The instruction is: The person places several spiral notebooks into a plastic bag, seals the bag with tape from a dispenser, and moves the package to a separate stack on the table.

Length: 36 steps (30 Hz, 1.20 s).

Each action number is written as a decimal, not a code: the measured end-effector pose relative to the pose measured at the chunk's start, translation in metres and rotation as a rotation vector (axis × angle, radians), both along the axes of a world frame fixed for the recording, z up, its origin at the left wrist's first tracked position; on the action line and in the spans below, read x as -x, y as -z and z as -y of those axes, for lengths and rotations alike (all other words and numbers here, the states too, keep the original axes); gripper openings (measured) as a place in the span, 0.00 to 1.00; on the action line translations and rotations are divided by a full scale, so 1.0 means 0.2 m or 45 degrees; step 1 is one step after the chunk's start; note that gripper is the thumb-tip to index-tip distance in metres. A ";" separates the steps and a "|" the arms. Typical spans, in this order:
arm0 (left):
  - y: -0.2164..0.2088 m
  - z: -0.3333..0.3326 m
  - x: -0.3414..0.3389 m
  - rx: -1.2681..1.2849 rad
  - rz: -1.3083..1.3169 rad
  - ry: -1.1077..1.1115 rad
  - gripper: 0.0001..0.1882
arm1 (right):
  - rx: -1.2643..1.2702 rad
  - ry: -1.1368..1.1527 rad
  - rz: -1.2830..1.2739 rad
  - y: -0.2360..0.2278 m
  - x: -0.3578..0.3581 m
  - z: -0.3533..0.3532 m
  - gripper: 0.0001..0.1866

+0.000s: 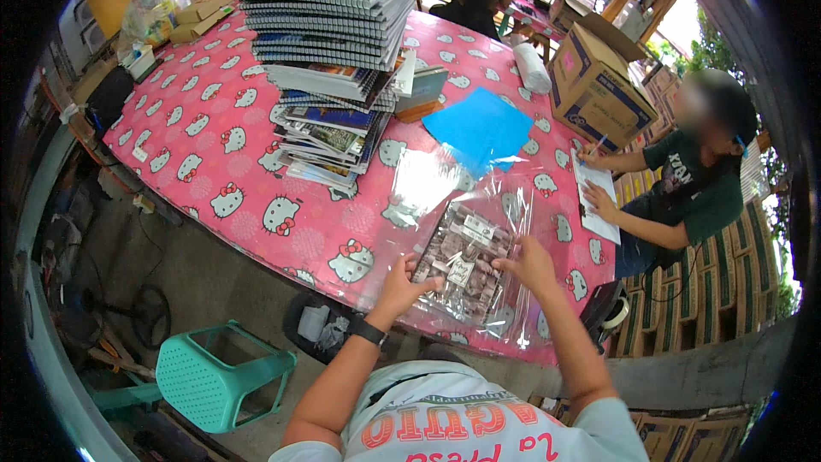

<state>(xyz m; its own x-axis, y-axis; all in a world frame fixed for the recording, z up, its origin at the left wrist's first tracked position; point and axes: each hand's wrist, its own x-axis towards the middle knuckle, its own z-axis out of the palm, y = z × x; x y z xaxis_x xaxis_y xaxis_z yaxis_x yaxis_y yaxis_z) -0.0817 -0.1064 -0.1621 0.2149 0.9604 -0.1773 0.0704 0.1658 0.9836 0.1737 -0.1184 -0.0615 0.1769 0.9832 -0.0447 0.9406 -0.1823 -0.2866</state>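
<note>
A clear plastic bag lies flat on the table near its front edge, packed with small grey-brown pieces and a few white paper tags. The left hand sits at the bag's 8 o'clock corner, fingers curled and pinched on the plastic edge, thumb on top. The right hand is at the bag's 3 o'clock side, fingers bent down and closed on the plastic there, knuckles up. Both forearms come up from the lower edge and angle inward toward the bag; a black watch wraps the left wrist.

At 12 o'clock from the bag, just beside its glossy open end, lies a blue sheet of paper. At 10 o'clock stands a tall, leaning stack of notebooks. At 2 o'clock, another person in a dark green shirt sits at the table writing on a white sheet, with a cardboard box behind. A green plastic stool stands on the floor at 8 o'clock.
</note>
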 end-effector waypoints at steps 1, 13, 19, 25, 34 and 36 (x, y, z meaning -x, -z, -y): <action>-0.03 -0.02 0.00 0.205 0.100 0.123 0.40 | -0.094 0.157 -0.135 0.12 -0.06 0.08 0.30; -0.76 -0.33 -0.26 -1.777 -0.521 0.409 0.27 | -0.420 0.368 -2.787 -0.17 -0.17 0.37 0.29; -0.66 -0.40 -0.49 -1.311 -0.382 0.159 0.21 | -0.700 0.750 -2.687 0.06 -0.49 -0.08 0.27; -0.18 -0.17 -0.19 -1.049 -0.860 0.352 0.20 | -0.709 0.338 -2.630 0.21 -0.95 -0.87 0.34; -0.04 0.05 -0.06 -0.750 -1.297 0.296 0.28 | -0.523 0.376 -1.032 0.24 -0.82 -0.64 0.22; -0.04 0.06 -0.03 -0.757 -1.271 0.269 0.28 | -0.502 0.122 -0.648 0.26 -0.51 -0.41 0.22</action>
